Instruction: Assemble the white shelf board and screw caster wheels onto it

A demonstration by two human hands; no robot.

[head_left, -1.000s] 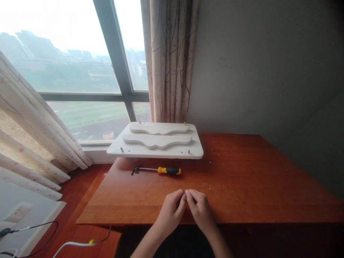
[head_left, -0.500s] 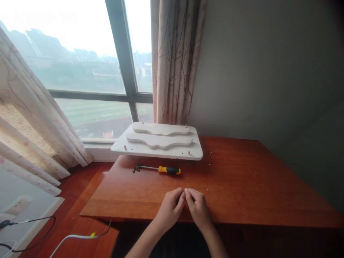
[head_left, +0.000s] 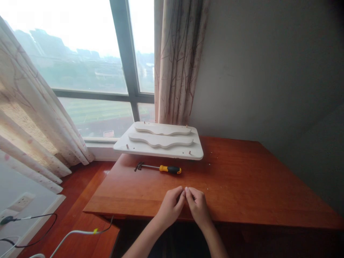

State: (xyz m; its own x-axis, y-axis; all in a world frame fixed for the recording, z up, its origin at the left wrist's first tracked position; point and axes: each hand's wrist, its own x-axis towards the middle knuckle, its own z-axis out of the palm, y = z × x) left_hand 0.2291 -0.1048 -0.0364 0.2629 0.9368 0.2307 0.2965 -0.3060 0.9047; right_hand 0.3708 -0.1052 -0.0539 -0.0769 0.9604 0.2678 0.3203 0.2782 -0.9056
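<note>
My left hand point(head_left: 172, 201) and my right hand point(head_left: 196, 200) meet at the fingertips over the table's front edge. Both are closed, thumbs against curled fingers; whatever they may pinch is hidden or too small to make out. Beyond them lies a screwdriver point(head_left: 170, 169) with a yellow and black handle, its shaft pointing left. Around its tip sits a small heap of dark screws point(head_left: 139, 166). Farther back is a white board point(head_left: 161, 152) with rounded corners and wooden dowels standing near its corners. Two wavy-edged white pieces point(head_left: 161, 140) lie on top of it.
The reddish-brown wooden table point(head_left: 249, 186) carries small white crumbs at its middle right. Behind it are a window point(head_left: 88, 71), a curtain point(head_left: 174, 64) and a grey wall point(head_left: 263, 71). At lower left, a white cable point(head_left: 72, 233) hangs near a wall socket point(head_left: 23, 202).
The view has shifted slightly, moving the board, screwdriver and window a little to the right. Both hands keep nearly the same pose, fingertips together.
</note>
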